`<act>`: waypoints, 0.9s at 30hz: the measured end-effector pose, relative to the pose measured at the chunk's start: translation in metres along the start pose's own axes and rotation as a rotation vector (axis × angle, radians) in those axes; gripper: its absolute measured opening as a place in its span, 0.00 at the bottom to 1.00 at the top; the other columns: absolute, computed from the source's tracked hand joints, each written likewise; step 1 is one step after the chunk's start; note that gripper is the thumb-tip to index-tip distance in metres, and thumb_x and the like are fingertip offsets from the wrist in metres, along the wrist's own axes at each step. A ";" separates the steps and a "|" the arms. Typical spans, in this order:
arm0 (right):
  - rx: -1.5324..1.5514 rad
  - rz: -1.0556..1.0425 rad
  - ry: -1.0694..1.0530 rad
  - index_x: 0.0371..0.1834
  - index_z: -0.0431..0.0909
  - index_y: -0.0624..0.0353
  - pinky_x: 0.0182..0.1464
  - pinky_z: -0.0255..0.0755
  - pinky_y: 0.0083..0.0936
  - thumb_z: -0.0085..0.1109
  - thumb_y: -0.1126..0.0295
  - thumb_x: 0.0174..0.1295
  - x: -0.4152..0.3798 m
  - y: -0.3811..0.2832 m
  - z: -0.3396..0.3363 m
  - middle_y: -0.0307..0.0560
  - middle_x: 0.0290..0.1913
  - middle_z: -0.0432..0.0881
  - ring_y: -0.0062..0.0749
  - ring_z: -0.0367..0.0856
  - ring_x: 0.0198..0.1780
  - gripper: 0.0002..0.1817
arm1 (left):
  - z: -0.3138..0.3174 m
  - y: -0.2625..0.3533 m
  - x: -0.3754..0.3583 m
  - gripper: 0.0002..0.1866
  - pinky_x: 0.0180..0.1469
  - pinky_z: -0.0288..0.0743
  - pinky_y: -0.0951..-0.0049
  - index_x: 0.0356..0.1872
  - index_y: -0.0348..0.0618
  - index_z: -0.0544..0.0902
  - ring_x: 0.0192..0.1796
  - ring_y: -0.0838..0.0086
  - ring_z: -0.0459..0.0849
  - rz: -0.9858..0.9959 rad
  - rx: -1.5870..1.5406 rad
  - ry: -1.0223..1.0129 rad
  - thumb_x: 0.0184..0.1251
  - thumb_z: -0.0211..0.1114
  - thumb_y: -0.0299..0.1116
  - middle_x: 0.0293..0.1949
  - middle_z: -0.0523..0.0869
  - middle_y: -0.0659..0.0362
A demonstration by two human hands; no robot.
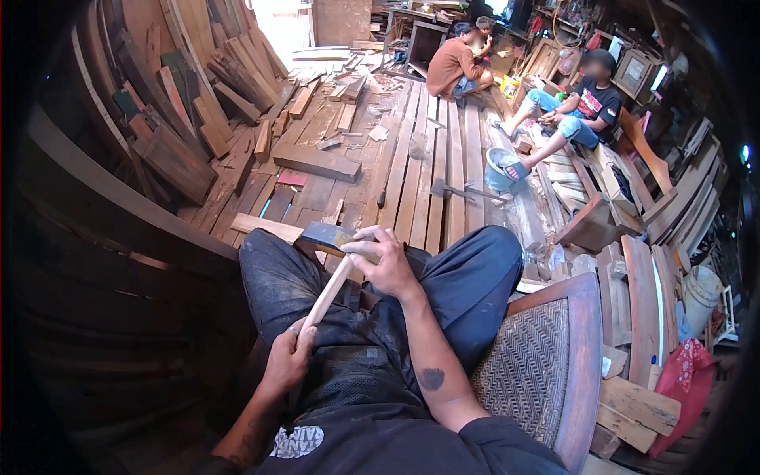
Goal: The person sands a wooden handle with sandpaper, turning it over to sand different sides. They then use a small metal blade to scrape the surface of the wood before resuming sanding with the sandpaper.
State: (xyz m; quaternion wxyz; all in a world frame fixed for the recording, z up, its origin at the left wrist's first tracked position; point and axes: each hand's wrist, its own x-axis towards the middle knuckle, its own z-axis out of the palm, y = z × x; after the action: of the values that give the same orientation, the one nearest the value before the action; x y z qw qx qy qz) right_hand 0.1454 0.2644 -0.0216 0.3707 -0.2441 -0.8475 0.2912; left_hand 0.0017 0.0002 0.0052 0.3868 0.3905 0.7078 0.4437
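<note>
A pale, narrow wooden strip (329, 294) slants across my lap. My left hand (288, 358) is closed round its lower end. At the upper end my right hand (380, 260) has its fingers bent over the strip, beside a dark block with a yellowish-brown end (326, 235). The block lies across a light board (267, 227) near my knee. What my right palm touches is partly hidden.
Planks (297, 163) and offcuts lie over the slatted floor. A hammer-like tool (467, 192) rests near a bucket (500, 169). A seated person (582, 107) and crouching people (457, 63) are beyond. A woven chair (522, 368) stands at my right.
</note>
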 end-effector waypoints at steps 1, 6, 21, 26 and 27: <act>0.037 0.014 0.002 0.54 0.98 0.47 0.70 0.75 0.41 0.72 0.67 0.66 0.000 0.000 0.000 0.45 0.57 0.88 0.46 0.82 0.61 0.14 | 0.000 -0.001 0.000 0.23 0.39 0.69 0.76 0.74 0.34 0.83 0.35 0.86 0.72 -0.003 -0.005 -0.003 0.91 0.60 0.40 0.33 0.76 0.70; 0.009 0.067 0.024 0.54 0.98 0.46 0.71 0.74 0.40 0.72 0.68 0.66 0.007 0.000 -0.001 0.44 0.57 0.88 0.45 0.82 0.61 0.14 | 0.002 0.003 0.000 0.23 0.39 0.69 0.76 0.74 0.34 0.83 0.35 0.86 0.72 -0.004 -0.053 -0.004 0.91 0.60 0.40 0.32 0.76 0.71; -0.011 0.095 0.032 0.54 0.98 0.45 0.72 0.74 0.40 0.73 0.68 0.66 0.007 0.002 0.005 0.44 0.58 0.86 0.45 0.82 0.62 0.15 | 0.000 0.003 -0.001 0.24 0.39 0.69 0.77 0.76 0.34 0.82 0.36 0.87 0.72 -0.008 -0.006 -0.010 0.92 0.59 0.40 0.33 0.77 0.71; 0.034 0.042 0.001 0.53 0.98 0.44 0.71 0.75 0.40 0.73 0.67 0.65 0.002 -0.001 0.002 0.44 0.57 0.87 0.45 0.83 0.62 0.14 | 0.000 0.005 -0.001 0.24 0.40 0.69 0.77 0.76 0.33 0.81 0.36 0.87 0.72 -0.003 -0.044 -0.007 0.91 0.60 0.39 0.34 0.76 0.71; 0.052 0.062 0.025 0.53 0.98 0.43 0.70 0.76 0.40 0.73 0.65 0.65 0.004 0.001 0.006 0.43 0.57 0.87 0.45 0.83 0.61 0.14 | 0.001 0.005 -0.001 0.24 0.40 0.69 0.77 0.76 0.33 0.81 0.36 0.87 0.72 -0.002 -0.040 -0.008 0.92 0.60 0.39 0.34 0.76 0.71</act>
State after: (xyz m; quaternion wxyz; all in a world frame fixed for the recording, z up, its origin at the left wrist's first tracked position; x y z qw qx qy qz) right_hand 0.1388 0.2655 -0.0239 0.3782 -0.2641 -0.8270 0.3214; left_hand 0.0036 0.0012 0.0098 0.3978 0.3838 0.6977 0.4556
